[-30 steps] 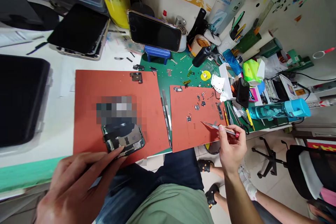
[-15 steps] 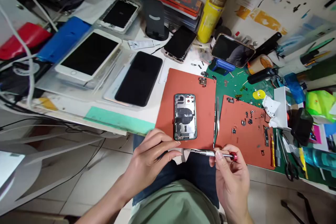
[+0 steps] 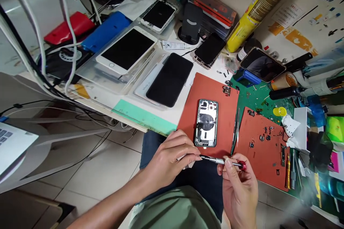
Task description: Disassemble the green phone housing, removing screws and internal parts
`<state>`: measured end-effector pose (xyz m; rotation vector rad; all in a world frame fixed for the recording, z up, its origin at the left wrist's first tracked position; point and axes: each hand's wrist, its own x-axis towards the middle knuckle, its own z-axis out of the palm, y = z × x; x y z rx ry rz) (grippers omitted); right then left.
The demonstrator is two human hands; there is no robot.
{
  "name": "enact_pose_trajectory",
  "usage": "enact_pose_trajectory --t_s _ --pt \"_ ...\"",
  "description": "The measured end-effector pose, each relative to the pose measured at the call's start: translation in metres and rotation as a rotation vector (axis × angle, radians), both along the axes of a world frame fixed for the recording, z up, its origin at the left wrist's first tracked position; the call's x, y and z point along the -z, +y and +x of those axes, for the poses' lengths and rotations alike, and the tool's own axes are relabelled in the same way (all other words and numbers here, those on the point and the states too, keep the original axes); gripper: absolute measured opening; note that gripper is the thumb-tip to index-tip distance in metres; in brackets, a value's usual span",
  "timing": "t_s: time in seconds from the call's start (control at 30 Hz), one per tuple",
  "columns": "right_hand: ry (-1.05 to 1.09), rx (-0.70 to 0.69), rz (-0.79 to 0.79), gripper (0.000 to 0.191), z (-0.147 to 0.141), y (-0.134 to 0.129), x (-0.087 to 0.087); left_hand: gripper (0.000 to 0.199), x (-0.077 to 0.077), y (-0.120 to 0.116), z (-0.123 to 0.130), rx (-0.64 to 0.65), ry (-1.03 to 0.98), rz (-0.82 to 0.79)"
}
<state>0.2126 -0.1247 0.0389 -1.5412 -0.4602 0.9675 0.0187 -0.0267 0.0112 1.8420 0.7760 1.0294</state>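
A slim silver screwdriver [image 3: 216, 160] with a red end cap is in my right hand [image 3: 239, 182], pinched between thumb and fingers and lying nearly level. My left hand [image 3: 174, 157] has thumb and forefinger closed at its tip, which they partly hide. A scrap of something pale [image 3: 189, 165] shows below my left fingers. Just beyond my hands, an opened phone housing [image 3: 206, 123] with bare metal inside lies on a red-brown mat [image 3: 185, 114]. Tweezers [image 3: 235, 128] lie along the mat's right edge.
A second mat [image 3: 249, 143] on the right bears small phone parts and drivers. To the left lie a black phone [image 3: 170, 79] and a white tablet [image 3: 127, 50]. A yellow spray can [image 3: 255, 10] stands behind, near a propped phone [image 3: 262, 64]. Cables [image 3: 40, 68] hang at far left.
The head view has shifted, so the bench appears farther right. My left thumb and forefinger, apart before, have come together at the screwdriver's tip. My right hand still holds the screwdriver.
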Motion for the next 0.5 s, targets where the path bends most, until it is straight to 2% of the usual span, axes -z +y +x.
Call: enact_pose_trajectory --t_s 0.23,0.5 --pt "0.0 0.032 -0.004 0.027 -0.0002 -0.0019 0.0021 0.009 0.0002 -0.0006 -0.0004 0.019 -0.003 -0.037" --pt "-0.109 0.031 0.035 0.026 0.0014 -0.0025 0.0012 0.012 0.0015 0.0001 -0.0015 0.034 -0.047 -0.035"
